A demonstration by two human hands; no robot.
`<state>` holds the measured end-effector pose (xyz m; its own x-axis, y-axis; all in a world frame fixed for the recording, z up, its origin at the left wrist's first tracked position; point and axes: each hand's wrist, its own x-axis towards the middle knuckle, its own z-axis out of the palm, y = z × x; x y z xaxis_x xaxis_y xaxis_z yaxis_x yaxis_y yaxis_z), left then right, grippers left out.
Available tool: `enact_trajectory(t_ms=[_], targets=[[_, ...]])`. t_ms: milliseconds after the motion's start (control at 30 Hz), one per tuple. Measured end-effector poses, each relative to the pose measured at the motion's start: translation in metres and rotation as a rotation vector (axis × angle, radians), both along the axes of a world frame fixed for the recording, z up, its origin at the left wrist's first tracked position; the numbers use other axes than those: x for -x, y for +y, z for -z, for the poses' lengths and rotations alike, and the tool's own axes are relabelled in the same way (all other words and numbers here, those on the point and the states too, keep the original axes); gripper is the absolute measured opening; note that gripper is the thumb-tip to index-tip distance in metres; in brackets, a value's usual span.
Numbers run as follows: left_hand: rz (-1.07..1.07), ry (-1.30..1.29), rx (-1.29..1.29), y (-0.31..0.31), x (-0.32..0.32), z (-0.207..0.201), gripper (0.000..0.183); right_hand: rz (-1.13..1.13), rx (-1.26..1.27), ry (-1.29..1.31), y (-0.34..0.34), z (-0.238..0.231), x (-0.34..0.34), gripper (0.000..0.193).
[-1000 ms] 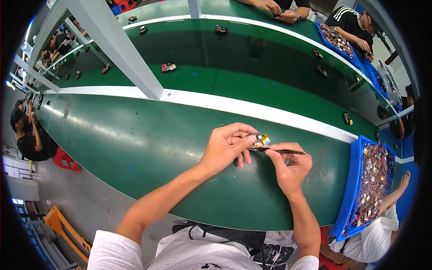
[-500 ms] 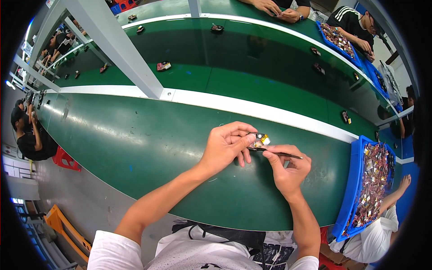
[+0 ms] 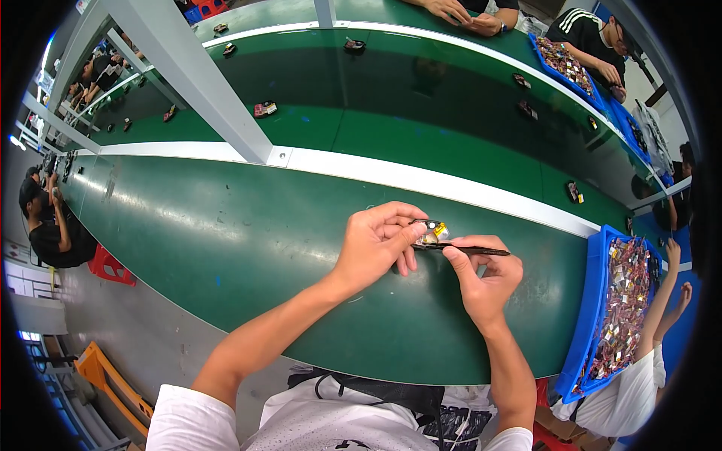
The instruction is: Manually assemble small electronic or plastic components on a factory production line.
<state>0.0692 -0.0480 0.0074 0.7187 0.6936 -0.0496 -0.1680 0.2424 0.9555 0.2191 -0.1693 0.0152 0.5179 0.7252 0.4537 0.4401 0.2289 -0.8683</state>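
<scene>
Over the green table, my left hand (image 3: 387,239) pinches a small black electronic housing (image 3: 426,224) between thumb and fingers. A silver and yellow part (image 3: 441,231) sticks out of the housing's right side. My right hand (image 3: 485,274) is closed on a slim black tool (image 3: 481,250) that looks like tweezers, lying almost level. Its left end meets the lower side of the housing, where my fingers hide part of the contact.
A blue bin (image 3: 594,301) full of small wired parts stands at the right, with a co-worker's arm (image 3: 662,301) beside it. Beyond the white rail (image 3: 421,180), a green conveyor belt (image 3: 316,150) carries several small black units. A grey post (image 3: 188,75) rises at the left.
The black tool has turned in my right hand and shows broader now. Units on the belt have shifted slightly left. The co-worker's arms at the right bin have reached farther up.
</scene>
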Motion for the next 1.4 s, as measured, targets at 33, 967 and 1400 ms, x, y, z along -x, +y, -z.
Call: enact_trajectory(t_ms=[33,967,1400], targets=[[-0.003,0.000,0.000,0.000,-0.001,0.000,0.021,-0.004,-0.001,-0.009,-0.001,0.000,-0.002,0.007],[-0.002,-0.003,0.057,-0.018,-0.030,0.003,0.022,0.004,0.005,-0.027,-0.019,0.003,-0.030,0.007],[0.027,-0.012,0.047,-0.026,-0.041,0.001,0.020,0.011,-0.004,-0.011,-0.028,0.001,-0.040,0.009]])
